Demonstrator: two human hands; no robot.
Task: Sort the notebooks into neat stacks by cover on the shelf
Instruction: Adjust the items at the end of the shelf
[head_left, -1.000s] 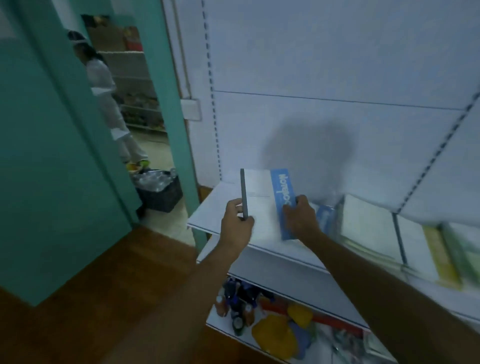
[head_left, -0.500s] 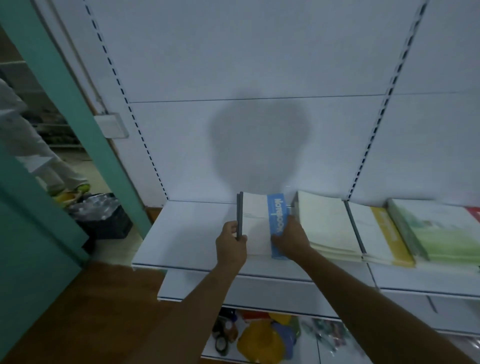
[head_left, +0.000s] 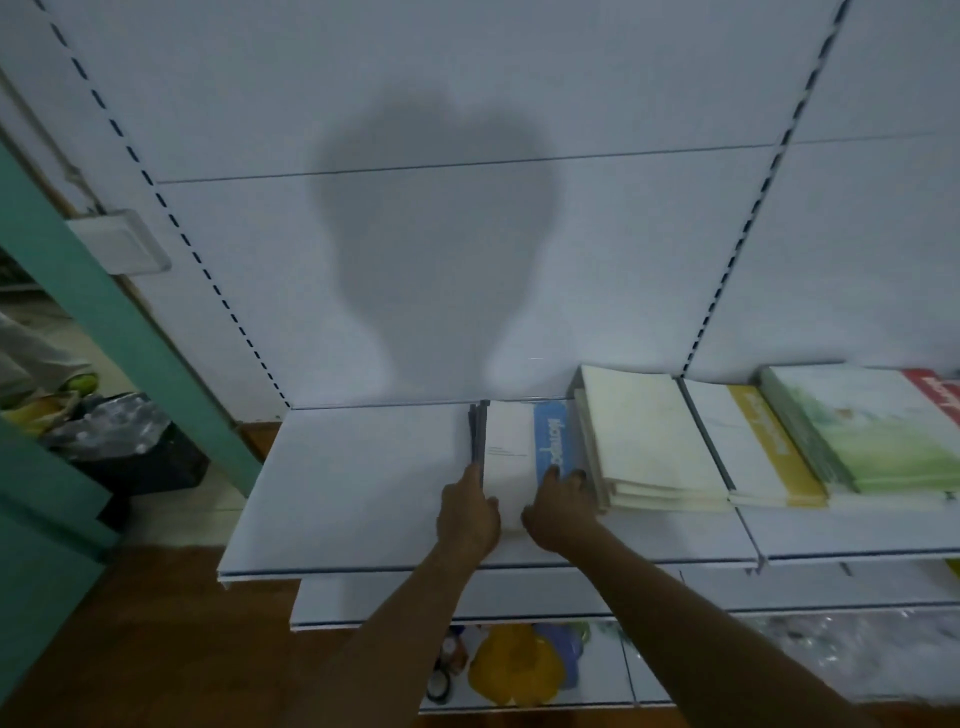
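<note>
A small stack of white notebooks with a blue band (head_left: 511, 447) lies on the white shelf (head_left: 363, 483), just left of the other stacks. My left hand (head_left: 467, 514) grips its dark spine at the near left corner. My right hand (head_left: 558, 509) holds the near right corner, fingertips on the blue band. To the right lie a cream stack (head_left: 641, 441), a white stack with a yellow band (head_left: 753, 447), a green-cover stack (head_left: 872, 431) and a red cover (head_left: 935, 389) at the frame edge.
The left half of the shelf is bare white. Lower shelves (head_left: 519, 670) hold yellow and blue items. A teal door frame (head_left: 104, 312) and a doorway with a dark crate (head_left: 119, 436) are at the left. A person's legs (head_left: 31, 358) show in the doorway.
The view swung right, away from the doorway. The blue-band stack now lies flat on the shelf close beside the cream stack, with both hands still on its near corners.
</note>
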